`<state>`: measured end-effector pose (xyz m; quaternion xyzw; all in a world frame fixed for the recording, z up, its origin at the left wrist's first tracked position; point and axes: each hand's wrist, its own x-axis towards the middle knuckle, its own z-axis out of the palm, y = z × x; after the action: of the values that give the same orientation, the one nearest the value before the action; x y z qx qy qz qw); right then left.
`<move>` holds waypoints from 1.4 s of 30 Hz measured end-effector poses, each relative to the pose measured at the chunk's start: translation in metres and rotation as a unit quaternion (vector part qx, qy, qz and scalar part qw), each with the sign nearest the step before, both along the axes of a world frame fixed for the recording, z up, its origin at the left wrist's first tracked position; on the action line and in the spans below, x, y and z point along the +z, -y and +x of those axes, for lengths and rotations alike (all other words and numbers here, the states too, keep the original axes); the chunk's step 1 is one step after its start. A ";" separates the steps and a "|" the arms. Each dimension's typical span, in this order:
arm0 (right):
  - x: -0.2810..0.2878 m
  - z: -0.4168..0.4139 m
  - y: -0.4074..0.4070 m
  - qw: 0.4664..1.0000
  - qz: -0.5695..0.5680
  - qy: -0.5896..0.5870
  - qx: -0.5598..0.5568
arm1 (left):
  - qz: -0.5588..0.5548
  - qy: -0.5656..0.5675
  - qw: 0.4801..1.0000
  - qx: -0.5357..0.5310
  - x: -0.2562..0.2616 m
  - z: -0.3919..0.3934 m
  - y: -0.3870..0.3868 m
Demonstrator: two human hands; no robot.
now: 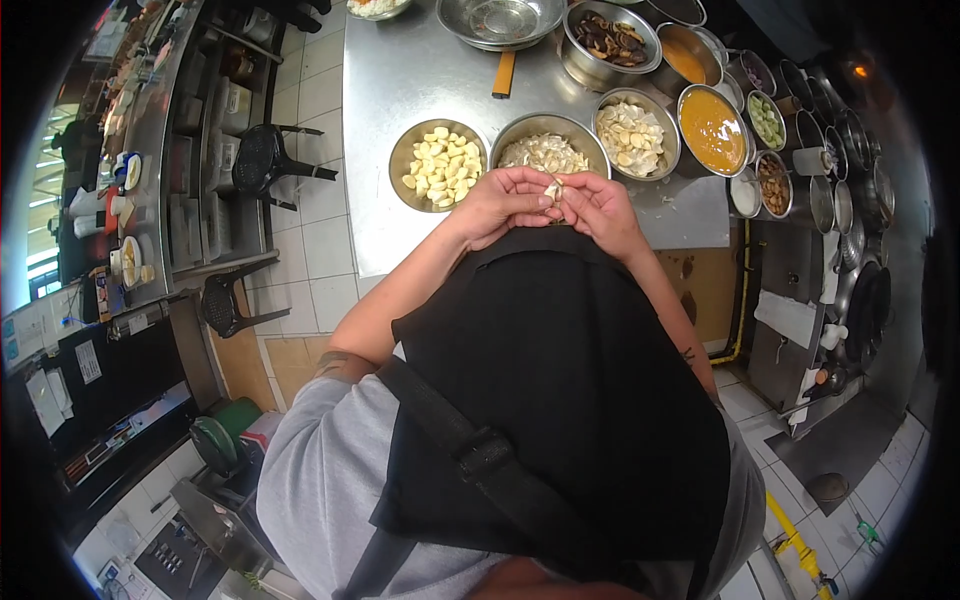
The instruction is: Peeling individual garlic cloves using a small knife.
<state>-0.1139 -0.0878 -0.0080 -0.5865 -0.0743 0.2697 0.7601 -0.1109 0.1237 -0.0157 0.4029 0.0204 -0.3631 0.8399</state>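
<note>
Both hands meet at the near edge of a steel table (420, 82). A garlic clove (553, 190) with skin on it is pinched between the fingertips of my left hand (510, 201) and my right hand (598, 204). Just beyond them a metal bowl (555, 120) holds a heap of pale, papery garlic skins (544, 152). To its left, a bowl of peeled garlic cloves (441, 166) stands close to my left hand. On its right is a bowl of unpeeled cloves (631, 139). My hands partly cover the near side of the middle bowl.
A metal strainer (501, 21) and an orange-and-black handle (503, 75) lie farther back. A pot of sliced mushrooms (609, 41) and a container of orange sauce (711, 129) stand at the right, beside several smaller containers. Black plastic stools (264, 159) stand on the tiled floor at left.
</note>
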 end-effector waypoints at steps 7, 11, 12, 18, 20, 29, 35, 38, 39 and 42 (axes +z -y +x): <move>-0.002 0.004 -0.002 1.000 0.006 0.009 -0.027 | -0.026 0.004 1.000 -0.003 -0.001 0.001 -0.002; -0.004 0.005 -0.002 0.999 0.004 -0.002 -0.041 | -0.015 0.020 1.000 -0.002 -0.004 -0.001 -0.001; -0.004 0.005 -0.002 0.999 0.004 -0.002 -0.041 | -0.016 0.019 1.000 0.001 -0.006 -0.001 -0.001; 0.002 0.003 -0.002 0.999 -0.023 -0.028 -0.033 | -0.036 0.012 0.999 0.038 -0.007 -0.004 0.001; 0.007 0.001 -0.005 0.997 -0.042 0.018 -0.067 | -0.042 0.005 0.997 0.068 -0.007 -0.004 0.003; 0.008 -0.003 -0.005 0.991 -0.095 0.093 0.014 | 0.000 -0.031 0.986 0.164 0.000 -0.002 0.010; 0.014 -0.004 -0.006 0.988 -0.125 0.095 -0.001 | 0.048 0.017 0.987 0.153 -0.001 -0.002 0.011; 0.015 -0.005 -0.006 0.988 -0.129 0.085 -0.002 | 0.056 0.027 0.986 0.152 0.001 -0.002 0.012; 0.016 -0.005 -0.006 0.988 -0.129 0.085 -0.002 | 0.062 0.028 0.985 0.157 0.001 -0.003 0.013; 0.018 -0.005 -0.006 0.990 -0.112 0.088 0.004 | 0.068 0.033 0.983 0.165 0.003 -0.003 0.013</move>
<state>-0.1185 -0.0813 0.0097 -0.6890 -0.1125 0.2270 0.6790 -0.1143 0.1103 -0.0130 0.4615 0.0835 -0.2034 0.8594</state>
